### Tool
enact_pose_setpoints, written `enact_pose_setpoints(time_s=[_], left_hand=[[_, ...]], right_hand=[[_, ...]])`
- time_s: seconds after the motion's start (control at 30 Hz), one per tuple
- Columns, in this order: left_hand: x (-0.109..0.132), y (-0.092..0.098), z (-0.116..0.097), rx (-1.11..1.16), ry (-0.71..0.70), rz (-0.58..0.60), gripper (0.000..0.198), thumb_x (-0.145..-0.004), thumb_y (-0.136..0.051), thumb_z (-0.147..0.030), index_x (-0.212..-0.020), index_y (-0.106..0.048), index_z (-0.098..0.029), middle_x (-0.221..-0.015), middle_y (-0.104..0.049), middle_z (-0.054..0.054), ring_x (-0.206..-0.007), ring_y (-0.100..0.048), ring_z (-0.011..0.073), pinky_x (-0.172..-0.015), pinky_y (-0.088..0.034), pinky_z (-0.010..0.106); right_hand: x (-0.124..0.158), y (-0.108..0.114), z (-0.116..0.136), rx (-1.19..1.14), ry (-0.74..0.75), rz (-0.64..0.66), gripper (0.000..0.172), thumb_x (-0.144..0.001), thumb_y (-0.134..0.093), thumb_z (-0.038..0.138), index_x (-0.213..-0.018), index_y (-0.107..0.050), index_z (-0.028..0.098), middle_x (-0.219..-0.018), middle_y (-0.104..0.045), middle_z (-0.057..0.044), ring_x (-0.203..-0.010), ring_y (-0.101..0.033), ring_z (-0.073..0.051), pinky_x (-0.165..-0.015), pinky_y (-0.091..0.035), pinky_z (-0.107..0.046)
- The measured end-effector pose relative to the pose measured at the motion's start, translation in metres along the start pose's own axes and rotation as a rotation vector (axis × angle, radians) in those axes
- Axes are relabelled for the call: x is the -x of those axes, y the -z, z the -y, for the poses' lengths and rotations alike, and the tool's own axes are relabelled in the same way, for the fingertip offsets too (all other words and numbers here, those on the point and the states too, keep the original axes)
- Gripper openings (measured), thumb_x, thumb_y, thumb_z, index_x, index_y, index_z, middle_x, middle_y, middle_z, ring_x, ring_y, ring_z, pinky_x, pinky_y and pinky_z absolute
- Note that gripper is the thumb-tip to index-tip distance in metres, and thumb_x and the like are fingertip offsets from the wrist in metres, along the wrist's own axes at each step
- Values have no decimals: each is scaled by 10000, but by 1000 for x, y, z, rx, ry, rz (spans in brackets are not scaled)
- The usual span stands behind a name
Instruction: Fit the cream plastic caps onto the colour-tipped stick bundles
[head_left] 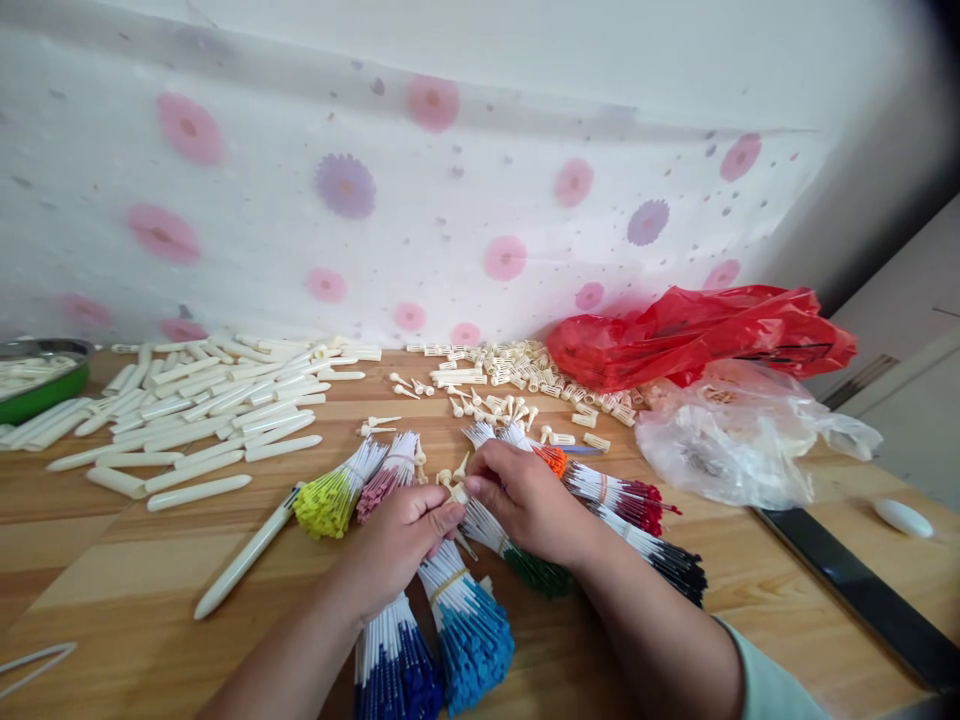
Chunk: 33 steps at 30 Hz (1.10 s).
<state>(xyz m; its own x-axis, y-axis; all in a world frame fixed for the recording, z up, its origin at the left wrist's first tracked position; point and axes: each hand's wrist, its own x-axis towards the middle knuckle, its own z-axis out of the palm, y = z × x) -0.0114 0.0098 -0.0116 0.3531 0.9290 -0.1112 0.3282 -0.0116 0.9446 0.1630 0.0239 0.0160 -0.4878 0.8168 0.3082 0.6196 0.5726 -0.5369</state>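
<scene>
My left hand (409, 535) and my right hand (529, 495) meet over the middle of the table, fingers pinched close together. Between their fingertips shows a small cream plastic pen part (458, 492), partly covered. Rubber-banded bundles of pen refills fan out around my hands: yellow (341, 490), pink (386, 470), dark blue (397, 660), light blue (465, 625), green (525, 555), orange (551, 458), red (622, 497) and black (660, 555). Under and behind my fingers lie loose cream push pieces (442, 476), some hidden by my hands.
Cream pen barrels (217, 395) are heaped at the left, beside a green bowl (49, 392). One pen (247, 550) lies nearer me. Small slotted parts (536, 368) spread along the back. Right of them are a red plastic bag (697, 335), a clear bag (727, 440) and a black strip (847, 590).
</scene>
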Motion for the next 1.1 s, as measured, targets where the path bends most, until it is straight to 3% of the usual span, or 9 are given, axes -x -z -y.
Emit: enact_pose_setpoints(time_s=[0.13, 0.27, 0.37, 0.43, 0.6, 0.73, 0.9, 1.0, 1.1], left_hand=[[0, 1, 2, 9, 1, -7, 405, -816, -485, -502, -569, -448, -182, -496, -404, -46, -483, -354, 108, -471, -236, 232], [0, 0, 3, 60, 28, 8, 402, -809, -497, -503, -576, -473, -177, -490, -404, -49, -468, -338, 99, -460, -220, 226], [1, 1, 1, 30, 2, -19, 409, -800, -514, -494, -548, -453, -179, -474, -409, -49, -459, -337, 98, -454, -212, 227], [2, 3, -2, 24, -13, -54, 412, -800, -513, -496, -544, -464, -176, -466, -414, -49, -455, -347, 99, -454, -224, 224], [1, 12, -4, 216, 50, -79, 402, -771, -543, -512, -569, -515, -165, -450, -414, -54, -406, -302, 75, -409, -195, 203], [-3, 19, 0, 368, 14, -150, 386, -782, -546, -489, -576, -520, -164, -426, -389, -60, -392, -305, 67, -407, -221, 189], [-5, 24, 0, 421, 12, -402, 362, -739, -613, -451, -553, -490, -166, -424, -399, -60, -369, -322, 54, -363, -217, 167], [-7, 24, -1, 543, 50, -417, 345, -717, -639, -457, -591, -519, -159, -426, -402, -67, -336, -287, 32, -328, -182, 149], [-10, 27, 3, 722, 102, -422, 350, -717, -638, -475, -637, -541, -148, -448, -423, -69, -307, -260, 12, -300, -152, 128]], right_hand=[[1, 2, 0, -2, -22, 22, 189, -913, -415, 251, -745, -474, 184, -693, -530, -2, -621, -475, -115, -563, -333, -209], [0, -5, 2, 15, 73, -2, 150, -909, -425, 239, -789, -492, 180, -786, -552, -27, -706, -499, -127, -625, -358, -218], [-5, -7, 4, 132, 6, -10, 275, -932, -381, 272, -689, -469, 178, -668, -519, -14, -637, -475, -129, -591, -331, -234], [-10, -1, 6, 143, -4, 21, 270, -929, -397, 296, -700, -479, 177, -662, -517, -8, -617, -469, -124, -574, -325, -230], [-36, 17, 11, 42, 272, 140, 76, -885, -463, 174, -819, -499, 167, -807, -551, -24, -714, -506, -118, -640, -387, -206], [-61, 12, 17, 318, 352, 146, 146, -909, -427, 216, -817, -519, 151, -797, -578, -55, -675, -509, -142, -613, -371, -239], [-83, 3, 32, 447, 323, 160, 230, -940, -372, 262, -863, -547, 134, -796, -617, -82, -674, -532, -162, -600, -348, -258], [-96, 4, 25, 354, 349, 223, 237, -938, -396, 281, -827, -556, 146, -787, -619, -56, -698, -530, -145, -618, -349, -236], [-112, 5, -3, 308, 185, 245, 263, -944, -395, 307, -821, -576, 161, -765, -620, -27, -685, -530, -120, -604, -345, -206]])
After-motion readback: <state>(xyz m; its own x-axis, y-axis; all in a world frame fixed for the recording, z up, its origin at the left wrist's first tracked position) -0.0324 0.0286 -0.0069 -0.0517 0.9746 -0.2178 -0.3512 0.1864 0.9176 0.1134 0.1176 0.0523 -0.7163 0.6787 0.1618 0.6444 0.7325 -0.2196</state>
